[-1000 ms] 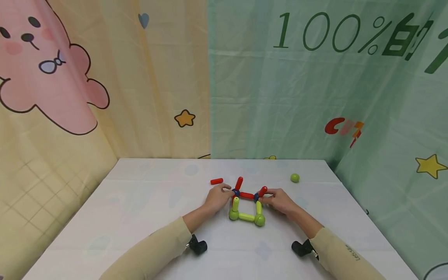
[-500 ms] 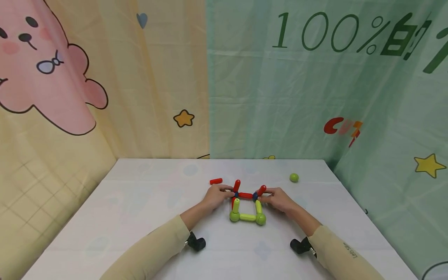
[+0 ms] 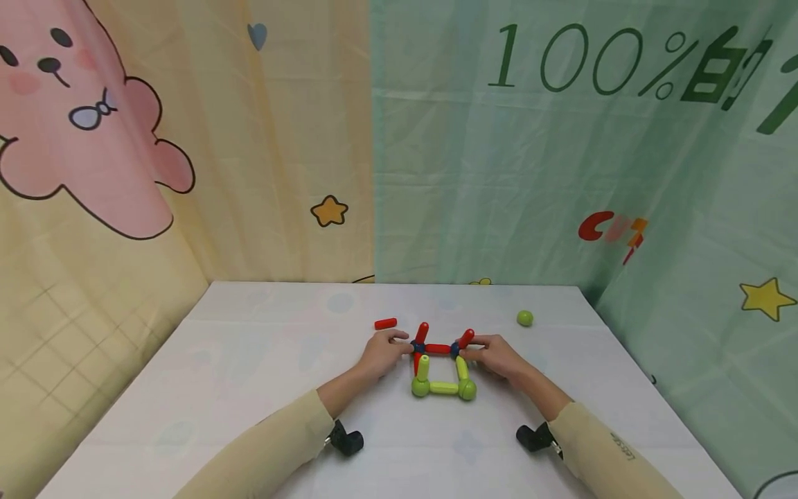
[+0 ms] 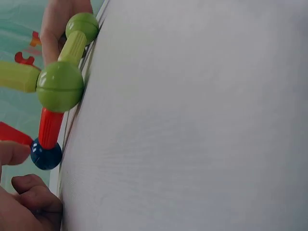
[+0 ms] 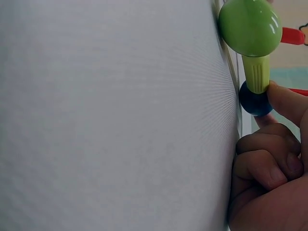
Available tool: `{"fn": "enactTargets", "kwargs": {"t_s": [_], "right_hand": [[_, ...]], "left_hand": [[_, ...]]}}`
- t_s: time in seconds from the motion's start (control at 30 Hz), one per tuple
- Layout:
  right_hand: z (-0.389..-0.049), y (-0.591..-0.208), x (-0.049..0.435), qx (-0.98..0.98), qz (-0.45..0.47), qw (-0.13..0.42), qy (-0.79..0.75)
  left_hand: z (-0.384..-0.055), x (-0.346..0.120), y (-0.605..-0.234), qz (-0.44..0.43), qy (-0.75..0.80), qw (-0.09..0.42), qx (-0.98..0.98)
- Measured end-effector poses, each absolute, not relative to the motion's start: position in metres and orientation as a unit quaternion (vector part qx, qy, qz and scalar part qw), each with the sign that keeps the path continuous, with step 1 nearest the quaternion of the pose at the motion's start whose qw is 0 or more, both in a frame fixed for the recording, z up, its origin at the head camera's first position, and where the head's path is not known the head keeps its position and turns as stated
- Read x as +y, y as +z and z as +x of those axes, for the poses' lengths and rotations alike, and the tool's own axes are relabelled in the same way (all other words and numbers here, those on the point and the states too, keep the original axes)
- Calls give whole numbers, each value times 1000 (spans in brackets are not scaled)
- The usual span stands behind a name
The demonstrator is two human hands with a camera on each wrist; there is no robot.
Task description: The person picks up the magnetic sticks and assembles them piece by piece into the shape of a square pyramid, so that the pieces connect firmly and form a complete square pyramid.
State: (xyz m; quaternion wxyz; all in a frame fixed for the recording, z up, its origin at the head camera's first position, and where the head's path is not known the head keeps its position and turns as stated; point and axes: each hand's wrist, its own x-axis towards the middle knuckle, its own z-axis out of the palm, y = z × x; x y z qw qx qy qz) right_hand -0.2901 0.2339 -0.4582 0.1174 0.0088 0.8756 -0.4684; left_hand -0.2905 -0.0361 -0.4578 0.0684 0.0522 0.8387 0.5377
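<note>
A frame of magnetic rods and balls stands on the table. My left hand (image 3: 382, 355) pinches its left dark blue ball (image 3: 418, 346) with thumb and index finger; the other fingers are curled, as the left wrist view shows. At the opposite corner my right hand (image 3: 497, 356) pinches the other dark blue ball (image 5: 256, 100). A red rod (image 3: 438, 349) joins the two blue balls, and a red rod rises from each. Nearer me, two green balls (image 4: 60, 86) are joined by a yellow-green rod (image 3: 444, 389). Another yellow-green rod (image 3: 423, 369) points up from the left green ball.
A loose red rod (image 3: 385, 324) lies beyond the left hand. Farther right on the white table (image 3: 299, 333) sits a single green ball (image 3: 525, 318). Printed curtains hang behind the table and along its sides. Black wrist cameras (image 3: 346, 441) hang under both sleeves.
The left hand dips a little with the left blue ball, then shifts slightly left. The front green balls have edged right and toward me. The right hand stays nearly still.
</note>
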Motion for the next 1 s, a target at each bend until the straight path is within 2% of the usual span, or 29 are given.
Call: {"fn": "enactTargets", "kwargs": {"t_s": [0.1,0.33,0.5,0.7,1.0], "right_hand": [[-290,-458,232,876,10,118,-468],[-291,-457,235,879,8,114,-462],[-291,-459,236,882,2,117,-456],[-289,-457,238,884,-24,109,-453],[-275,-452,240,901,-87,100,-413]], "left_hand": [[-278,-41,-456,48,518,77,850],[-244,-44,-447,108,463,150,867],[-237,-36,-447,122,433,133,883],[-244,-37,-449,113,430,110,889],[-264,-50,-445,92,454,119,878]]}}
